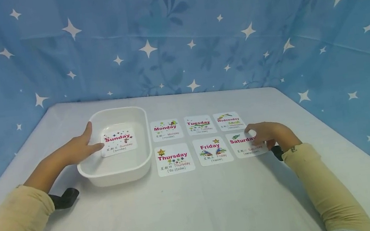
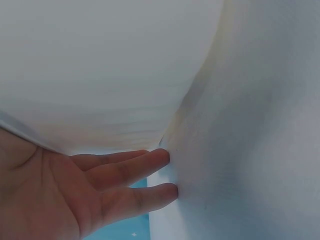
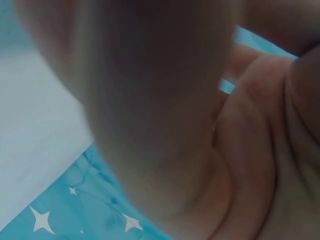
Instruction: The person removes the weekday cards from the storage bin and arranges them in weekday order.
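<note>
My left hand (image 1: 75, 149) holds the left rim of a white plastic basin (image 1: 119, 177), thumb over the inside and the other fingers along the outer wall, as the left wrist view shows. A white Sunday card (image 1: 118, 142) lies face up in the basin. On the right, my right hand (image 1: 270, 134) is over the right edge of the Saturday card (image 1: 243, 145), its fingers bent and spread apart at the card's upper right corner. That corner is hidden under the hand. Blurred fingers fill the right wrist view, and the card does not show there.
Right of the basin, the Monday card (image 1: 167, 130), Tuesday card (image 1: 200, 124) and Wednesday card (image 1: 229, 121) form the back row. The Thursday card (image 1: 175, 159) and Friday card (image 1: 212, 151) lie in front, beside Saturday. A white cloth (image 1: 198, 215) covers the table; a blue starry curtain (image 1: 159, 25) hangs behind.
</note>
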{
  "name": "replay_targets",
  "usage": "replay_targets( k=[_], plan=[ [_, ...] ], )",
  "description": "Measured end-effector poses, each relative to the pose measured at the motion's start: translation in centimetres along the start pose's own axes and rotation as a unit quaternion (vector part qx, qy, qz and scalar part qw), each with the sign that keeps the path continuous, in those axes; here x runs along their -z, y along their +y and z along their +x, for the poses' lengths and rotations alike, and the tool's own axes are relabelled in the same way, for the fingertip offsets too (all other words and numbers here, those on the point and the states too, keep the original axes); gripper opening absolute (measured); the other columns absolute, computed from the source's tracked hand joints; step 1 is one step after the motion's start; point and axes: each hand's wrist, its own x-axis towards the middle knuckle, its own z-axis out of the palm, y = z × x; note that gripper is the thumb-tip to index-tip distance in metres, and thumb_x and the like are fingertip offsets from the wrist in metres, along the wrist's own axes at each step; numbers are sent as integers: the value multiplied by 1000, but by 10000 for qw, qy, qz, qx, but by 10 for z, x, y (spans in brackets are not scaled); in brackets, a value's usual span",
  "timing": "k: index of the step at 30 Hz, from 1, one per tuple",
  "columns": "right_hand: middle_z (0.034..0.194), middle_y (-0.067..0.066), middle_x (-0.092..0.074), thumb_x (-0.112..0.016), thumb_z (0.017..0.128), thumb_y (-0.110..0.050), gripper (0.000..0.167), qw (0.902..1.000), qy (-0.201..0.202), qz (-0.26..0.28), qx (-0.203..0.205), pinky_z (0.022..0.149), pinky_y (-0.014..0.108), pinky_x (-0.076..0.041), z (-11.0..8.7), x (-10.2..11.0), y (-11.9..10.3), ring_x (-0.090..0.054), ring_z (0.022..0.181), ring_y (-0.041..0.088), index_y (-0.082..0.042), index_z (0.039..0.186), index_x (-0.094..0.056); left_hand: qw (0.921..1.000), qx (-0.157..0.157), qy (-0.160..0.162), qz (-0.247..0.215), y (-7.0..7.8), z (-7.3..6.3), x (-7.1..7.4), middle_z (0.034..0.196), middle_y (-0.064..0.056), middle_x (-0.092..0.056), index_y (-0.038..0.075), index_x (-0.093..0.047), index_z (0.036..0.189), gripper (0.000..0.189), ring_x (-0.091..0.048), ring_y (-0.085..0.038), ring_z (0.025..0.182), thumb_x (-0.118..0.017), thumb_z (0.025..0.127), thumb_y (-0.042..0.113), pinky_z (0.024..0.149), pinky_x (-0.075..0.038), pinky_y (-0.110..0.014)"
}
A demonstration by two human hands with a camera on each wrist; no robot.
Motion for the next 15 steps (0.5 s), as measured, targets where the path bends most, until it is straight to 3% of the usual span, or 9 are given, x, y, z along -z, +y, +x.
replay_targets(
  k=[4, 8, 15],
  plan=[
    [115, 20, -44, -62, 85, -18, 60, 9999, 12, -63, -88, 57, 28, -47, 1, 0, -2, -54, 63, 21, -12, 138, -34, 10000, -23, 15, 48, -2, 0, 0, 139, -43, -6, -8, 25, 135, 96, -33, -53, 120, -43, 93, 45, 77, -43, -43],
    [116, 20, -44, -63, 85, -17, 61, 9998, 42, -160, -116, 59, 28, -48, 2, 1, -2, -56, 65, 23, -10, 138, -35, 9999, -85, 38, 64, -1, 1, 1, 139, -43, -6, -8, 25, 135, 96, -27, -55, 124, -42, 93, 45, 83, -40, -50],
    [117, 22, -43, -63, 84, -16, 63, 9998, 45, -185, 89, 56, 27, -47, 10, 5, -16, -54, 64, 22, -7, 138, -33, 9998, 134, 152, -91, -9, -14, 3, 140, -41, -3, -6, 24, 136, 94, -18, -55, 127, -42, 93, 44, 93, -32, -58]
  ],
)
